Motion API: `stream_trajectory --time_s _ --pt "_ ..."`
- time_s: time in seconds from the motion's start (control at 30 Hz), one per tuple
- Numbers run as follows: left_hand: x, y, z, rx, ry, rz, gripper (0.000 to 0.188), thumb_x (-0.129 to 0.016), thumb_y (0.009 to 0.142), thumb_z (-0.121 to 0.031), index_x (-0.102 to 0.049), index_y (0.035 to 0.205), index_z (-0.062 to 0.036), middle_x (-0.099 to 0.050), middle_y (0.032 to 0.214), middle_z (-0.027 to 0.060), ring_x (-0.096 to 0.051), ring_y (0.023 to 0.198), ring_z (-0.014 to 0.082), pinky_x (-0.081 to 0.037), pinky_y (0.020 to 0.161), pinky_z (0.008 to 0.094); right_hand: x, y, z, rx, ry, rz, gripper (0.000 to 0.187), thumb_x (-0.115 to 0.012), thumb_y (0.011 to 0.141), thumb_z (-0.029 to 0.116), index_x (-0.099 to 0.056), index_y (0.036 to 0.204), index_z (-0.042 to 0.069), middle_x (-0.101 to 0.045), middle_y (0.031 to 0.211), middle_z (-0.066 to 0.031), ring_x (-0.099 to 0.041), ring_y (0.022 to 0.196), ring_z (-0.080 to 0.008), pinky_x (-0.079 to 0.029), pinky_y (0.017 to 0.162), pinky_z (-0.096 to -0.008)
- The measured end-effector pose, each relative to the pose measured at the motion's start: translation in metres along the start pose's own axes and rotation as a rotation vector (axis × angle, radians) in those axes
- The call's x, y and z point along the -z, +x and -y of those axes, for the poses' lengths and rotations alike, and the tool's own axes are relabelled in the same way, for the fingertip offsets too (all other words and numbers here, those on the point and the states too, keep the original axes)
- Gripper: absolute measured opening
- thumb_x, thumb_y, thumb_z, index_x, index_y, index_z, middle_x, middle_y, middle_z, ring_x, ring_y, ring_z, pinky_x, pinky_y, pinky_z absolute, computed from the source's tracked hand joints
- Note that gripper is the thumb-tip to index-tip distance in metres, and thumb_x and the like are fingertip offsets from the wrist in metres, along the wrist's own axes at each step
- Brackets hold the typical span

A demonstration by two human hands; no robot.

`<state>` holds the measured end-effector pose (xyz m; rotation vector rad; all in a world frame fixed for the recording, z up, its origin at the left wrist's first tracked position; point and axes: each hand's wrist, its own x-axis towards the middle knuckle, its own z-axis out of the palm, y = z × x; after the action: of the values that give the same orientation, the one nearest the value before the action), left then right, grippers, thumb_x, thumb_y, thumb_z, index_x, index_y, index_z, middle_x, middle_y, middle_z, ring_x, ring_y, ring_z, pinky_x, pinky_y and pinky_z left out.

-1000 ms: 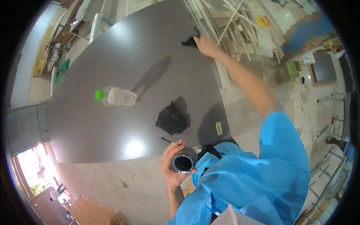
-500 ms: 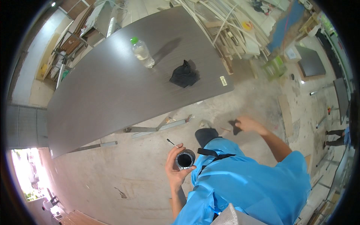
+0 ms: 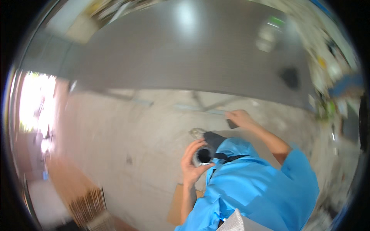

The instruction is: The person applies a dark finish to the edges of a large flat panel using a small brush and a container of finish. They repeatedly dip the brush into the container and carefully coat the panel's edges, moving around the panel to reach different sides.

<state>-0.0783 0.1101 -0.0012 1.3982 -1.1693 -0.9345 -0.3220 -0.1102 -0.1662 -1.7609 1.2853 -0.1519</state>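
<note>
My left hand (image 3: pixel 189 164) is wrapped round a small round jar (image 3: pixel 199 162), its open top facing up and dark inside. In front of my body, to the right of the jar, my right hand (image 3: pixel 240 118) is closed on a small dark cloth (image 3: pixel 232 123). The cloth hangs below the fingers, close to the long dark tabletop (image 3: pixel 173 65) but apart from it. On the tabletop's right part stands a clear bottle (image 3: pixel 266 37) with a green cap. A black cloth (image 3: pixel 290 78) lies nearer its right end. Motion blurs the view.
Metal legs (image 3: pixel 210 107) show under the tabletop's near edge. Wooden slats or boards (image 3: pixel 86 200) are at the lower left, below a bright opening (image 3: pixel 36 102). A flat brown piece (image 3: pixel 176 204) lies on the floor beside my left forearm. Blurred clutter lines the far right.
My view has swung left, so the tabletop, bottle and black cloth sit further right. The thin dark-tipped stick by my left fingers no longer shows. Both hands keep their hold.
</note>
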Motion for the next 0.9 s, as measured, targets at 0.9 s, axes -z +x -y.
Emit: stream_trajectory --time_s 0.9 --pt "0.746 0.093 0.135 0.101 -0.047 -0.693 0.077 -0.1 0.067 -0.015 -0.071 0.137 -0.002 -0.063 0.151 0.015 -0.056 0.143 0.029 -0.041 0.122 0.0443 -0.553 0.371 0.752 0.096 0.651 0.897 0.046 -0.069 0.105 0.049 -0.07 0.085 0.008 -0.07 0.085 -0.002 -0.064 0.08 -0.0099 -0.048 0.071 -0.0277"
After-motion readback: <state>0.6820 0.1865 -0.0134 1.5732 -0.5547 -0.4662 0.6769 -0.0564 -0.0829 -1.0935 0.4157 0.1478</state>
